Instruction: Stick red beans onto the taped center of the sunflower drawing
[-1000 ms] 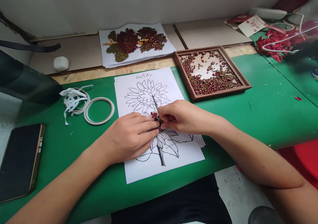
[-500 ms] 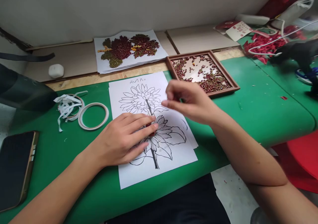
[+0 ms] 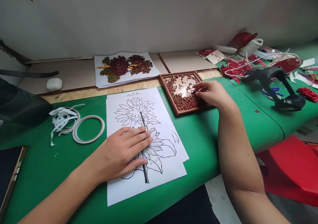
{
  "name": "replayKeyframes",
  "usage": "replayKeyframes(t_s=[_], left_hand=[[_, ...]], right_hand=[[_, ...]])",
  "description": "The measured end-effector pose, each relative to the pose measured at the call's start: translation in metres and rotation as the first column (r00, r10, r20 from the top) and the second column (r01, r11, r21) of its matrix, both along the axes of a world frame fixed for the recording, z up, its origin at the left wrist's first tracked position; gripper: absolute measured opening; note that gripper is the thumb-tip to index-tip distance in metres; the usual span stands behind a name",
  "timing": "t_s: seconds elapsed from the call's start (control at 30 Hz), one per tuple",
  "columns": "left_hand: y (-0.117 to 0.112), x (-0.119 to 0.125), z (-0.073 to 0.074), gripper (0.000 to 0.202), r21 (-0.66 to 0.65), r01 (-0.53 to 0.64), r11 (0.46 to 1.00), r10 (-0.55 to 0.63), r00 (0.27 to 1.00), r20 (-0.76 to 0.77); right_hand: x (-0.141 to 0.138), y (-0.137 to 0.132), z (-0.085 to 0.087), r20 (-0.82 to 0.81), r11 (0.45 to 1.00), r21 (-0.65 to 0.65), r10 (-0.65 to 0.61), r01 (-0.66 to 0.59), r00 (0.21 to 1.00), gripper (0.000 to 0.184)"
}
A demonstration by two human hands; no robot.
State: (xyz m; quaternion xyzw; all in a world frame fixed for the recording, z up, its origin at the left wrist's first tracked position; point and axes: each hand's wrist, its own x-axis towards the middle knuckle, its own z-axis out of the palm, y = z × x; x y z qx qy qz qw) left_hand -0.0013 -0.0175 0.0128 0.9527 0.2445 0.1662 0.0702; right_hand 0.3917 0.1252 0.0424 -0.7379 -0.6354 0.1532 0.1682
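My left hand (image 3: 126, 149) lies flat on a sheet of paper (image 3: 124, 192) with large flowers drawn in black outline. Its fingers are stretched out and cover the middle of the lower flower. Over at the brown-framed tray (image 3: 177, 111), my right hand (image 3: 212, 92) reaches in above the right side, fingers bent and drawn together in a pinch. Small red and green beans (image 3: 188, 101) are scattered in the tray, thickest along its near side. Whatever is between the right fingertips is too small to make out.
Behind the drawing lies a paper with bean-covered flower shapes (image 3: 121, 67). Tape rings (image 3: 88, 129) with white strips (image 3: 64, 117) and a phone (image 3: 11, 174) sit at left. A black headset-like frame (image 3: 280, 88) and red scraps (image 3: 236, 68) are at right, above a red stool (image 3: 290, 167).
My right hand has moved from above the drawing to the bean tray on the right. The left hand stays on the paper, now covering the red patch at the flower's centre. The view has shifted.
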Motion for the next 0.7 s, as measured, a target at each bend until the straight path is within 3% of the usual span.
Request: replayKeyframes(t_s=[0.13,0.3,0.57,0.7], left_hand=[[0.0,-0.001,0.0,0.039,-0.001,-0.007,1.0,0.007,1.0,0.001],[-0.001,-0.001,0.002,0.033,0.001,-0.015,1.0,0.015,1.0,0.022],[0.001,0.0,0.0,0.029,0.012,-0.022,1.0,0.021,0.998,0.056],[0.002,-0.001,0.0,0.021,0.028,-0.021,0.999,0.016,0.986,0.168]], right_hand=[[0.007,0.003,-0.001,0.057,0.992,0.096,-0.085,0.079,0.995,0.035],[0.008,0.002,0.0,0.11,0.995,-0.077,-0.052,0.06,0.993,0.023],[-0.009,-0.003,0.006,0.277,0.986,-0.095,-0.109,0.14,0.955,0.021],[-0.013,-0.002,0.001,0.309,0.991,-0.069,-0.089,0.115,0.947,0.024]])
